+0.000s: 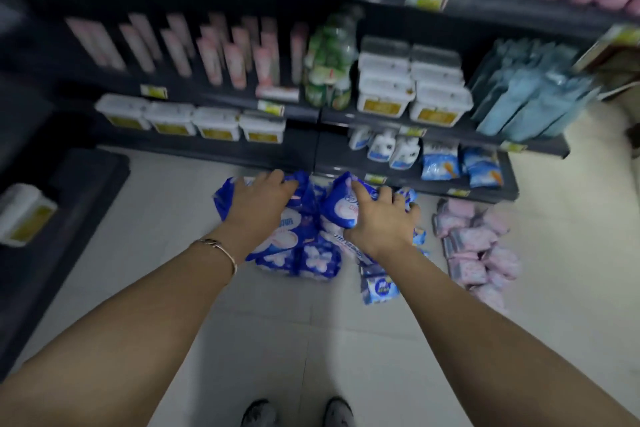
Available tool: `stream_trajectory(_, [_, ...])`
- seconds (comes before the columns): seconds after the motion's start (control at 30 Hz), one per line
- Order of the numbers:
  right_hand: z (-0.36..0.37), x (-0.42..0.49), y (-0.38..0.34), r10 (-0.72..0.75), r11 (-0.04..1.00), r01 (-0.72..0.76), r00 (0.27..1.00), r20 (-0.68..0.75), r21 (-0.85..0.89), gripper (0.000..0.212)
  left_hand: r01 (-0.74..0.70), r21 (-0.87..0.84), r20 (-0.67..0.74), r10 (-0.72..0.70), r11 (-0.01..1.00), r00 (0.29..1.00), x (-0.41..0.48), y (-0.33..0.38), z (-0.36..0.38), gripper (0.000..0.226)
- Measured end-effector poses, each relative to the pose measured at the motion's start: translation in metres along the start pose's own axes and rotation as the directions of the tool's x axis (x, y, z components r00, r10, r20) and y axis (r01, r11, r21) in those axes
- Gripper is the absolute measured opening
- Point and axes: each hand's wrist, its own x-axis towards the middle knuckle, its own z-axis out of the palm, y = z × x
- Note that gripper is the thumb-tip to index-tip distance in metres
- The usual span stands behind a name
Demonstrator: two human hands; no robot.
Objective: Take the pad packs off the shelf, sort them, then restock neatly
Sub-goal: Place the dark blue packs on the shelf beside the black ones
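Heavy motion blur. Left hand [258,204] and right hand [381,218] each curl their fingers over blue pad packs [304,253] heaped on the floor [277,329] below the shelf [332,156]; fingertips partly hidden. Pink packs [478,246] lie beside them, print unreadable.

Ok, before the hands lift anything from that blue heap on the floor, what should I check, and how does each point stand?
1. Left hand grip: fingers curled over the blue packs: ok.
2. Right hand grip: fingers curled over another blue pack: ok.
3. Colours apart: pink packs lie in their own heap to the right: ok.
4. Blue heap tidy: packs lie at mixed angles, with a pale blue pack at its near edge: not ok.
5. Free room on the bottom shelf: dark and blurred: cannot tell.
6. Shoes stand clear of both heaps: ok.
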Motion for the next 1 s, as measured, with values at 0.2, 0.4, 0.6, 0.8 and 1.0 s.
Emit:
stream_trajectory(0.2, [-0.114,-0.011,-0.019,0.102,0.994,-0.100,0.994,-0.047,0.037,0.089,-0.035,0.013,-0.154,0.037,0.999,0.987,-0.016,-0.032,-0.116,0.057])
stream_trajectory(0.4, [-0.198,-0.020,-0.037,0.159,0.975,-0.149,0.986,-0.052,0.165,0.092,-0.094,0.038,-0.296,0.101,0.995,0.950,-0.031,-0.054,-0.198,0.049])
stream_trajectory(0.6, [-0.266,-0.027,-0.047,0.198,0.956,-0.160,0.970,-0.138,0.248,0.088,-0.104,0.071,-0.431,0.125,0.992,0.894,-0.034,-0.077,-0.269,0.045])
stream_trajectory(0.8, [-0.337,-0.018,-0.061,0.181,0.946,-0.096,0.949,-0.259,0.310,0.086,-0.102,0.158,-0.554,0.173,0.982,0.814,-0.028,-0.092,-0.353,0.049])
stream_trajectory(1.0, [-0.414,0.029,-0.077,0.112,0.937,0.040,0.907,-0.406,0.348,0.086,-0.041,0.210,-0.690,0.178,0.977,0.701,0.000,-0.122,-0.432,0.047])
